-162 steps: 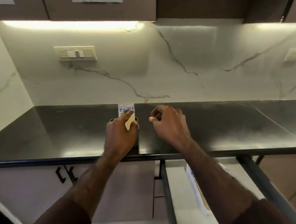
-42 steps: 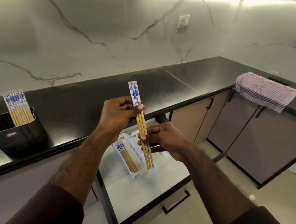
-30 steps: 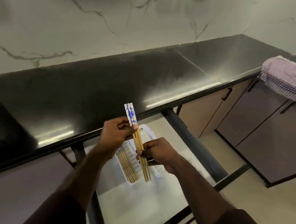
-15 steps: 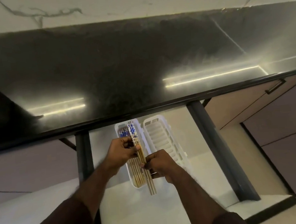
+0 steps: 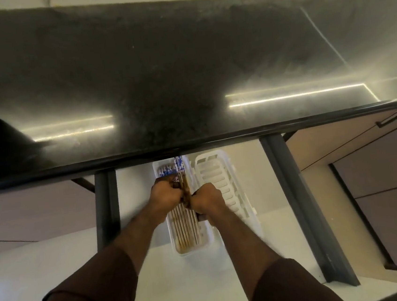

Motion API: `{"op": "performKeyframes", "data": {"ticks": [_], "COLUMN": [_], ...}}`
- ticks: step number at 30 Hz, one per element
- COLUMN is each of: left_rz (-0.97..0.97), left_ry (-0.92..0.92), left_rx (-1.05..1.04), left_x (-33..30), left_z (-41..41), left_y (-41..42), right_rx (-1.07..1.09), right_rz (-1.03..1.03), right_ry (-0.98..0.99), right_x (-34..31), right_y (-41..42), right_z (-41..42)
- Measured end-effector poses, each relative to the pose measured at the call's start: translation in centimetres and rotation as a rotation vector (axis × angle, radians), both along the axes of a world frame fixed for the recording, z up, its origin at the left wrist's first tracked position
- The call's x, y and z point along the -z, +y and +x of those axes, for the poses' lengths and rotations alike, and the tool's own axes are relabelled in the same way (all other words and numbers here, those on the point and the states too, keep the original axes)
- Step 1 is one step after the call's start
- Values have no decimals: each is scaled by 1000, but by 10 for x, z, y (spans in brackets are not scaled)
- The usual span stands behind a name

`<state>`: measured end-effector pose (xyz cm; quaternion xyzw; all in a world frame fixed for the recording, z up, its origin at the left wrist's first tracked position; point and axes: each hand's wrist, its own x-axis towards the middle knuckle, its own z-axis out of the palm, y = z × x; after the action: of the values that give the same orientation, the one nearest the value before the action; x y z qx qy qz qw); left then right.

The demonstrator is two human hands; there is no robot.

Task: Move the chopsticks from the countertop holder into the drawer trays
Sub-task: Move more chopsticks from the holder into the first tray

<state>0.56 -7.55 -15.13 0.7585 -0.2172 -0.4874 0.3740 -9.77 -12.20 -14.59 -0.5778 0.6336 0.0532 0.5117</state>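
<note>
- Two white plastic drawer trays sit side by side in the open drawer [image 5: 158,289], just under the black countertop [image 5: 183,66] edge: the left tray [image 5: 171,241] already holds a row of chopsticks, the right tray [image 5: 223,187] shows only its ribbed floor.
- Item in hand: a small bundle of chopsticks [image 5: 182,176], wooden shafts with blue-and-white patterned tops, lying lengthwise over the left tray with the patterned ends toward the countertop.
- Left hand [image 5: 164,198]: fingers curled round the bundle near its upper part.
- Right hand [image 5: 207,198]: closed at the bundle's lower part, fingers curled; it appears to grip the same sticks (motion blur hides the exact contact).
- Position relative to hands: the bundle runs between the two fists, its tops sticking out beyond the left hand; the stored chopsticks [image 5: 185,230] lie directly beneath, their tips toward the near end of the tray.
- Handling, as judged: light, stiff, thin, smooth sticks, likely to roll or fan apart if held loosely; best taken as a group at two spots along the shafts, kept parallel, and let go low over the tray.
- Holder: not in view.
</note>
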Motion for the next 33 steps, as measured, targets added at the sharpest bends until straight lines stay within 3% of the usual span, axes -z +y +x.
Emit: {"op": "performKeyframes", "data": {"ticks": [6, 9, 13, 17, 21, 26, 33], "left_rz": [91, 76, 98, 162, 153, 136, 163], "left_ry": [-5, 146, 200, 65, 114, 47, -163], "left_rx": [-71, -203, -277, -146, -152, -104, 93], "left_x": [12, 13, 14, 20, 15, 14, 9], "left_z": [-10, -15, -14, -9, -7, -7, -11], "left_y": [-7, -9, -10, -10, -13, -13, -13], "right_rx": [-226, -295, -346, -345, -305, -270, -202], "right_rz": [-303, -391, -445, -464, -470, -463, -464], "right_ry": [195, 221, 242, 233, 174, 178, 164], "right_x": [8, 11, 15, 19, 26, 32, 35], "right_y": [13, 22, 27, 30, 40, 46, 53], "right_z": [10, 10, 10, 11, 10, 10, 10]}}
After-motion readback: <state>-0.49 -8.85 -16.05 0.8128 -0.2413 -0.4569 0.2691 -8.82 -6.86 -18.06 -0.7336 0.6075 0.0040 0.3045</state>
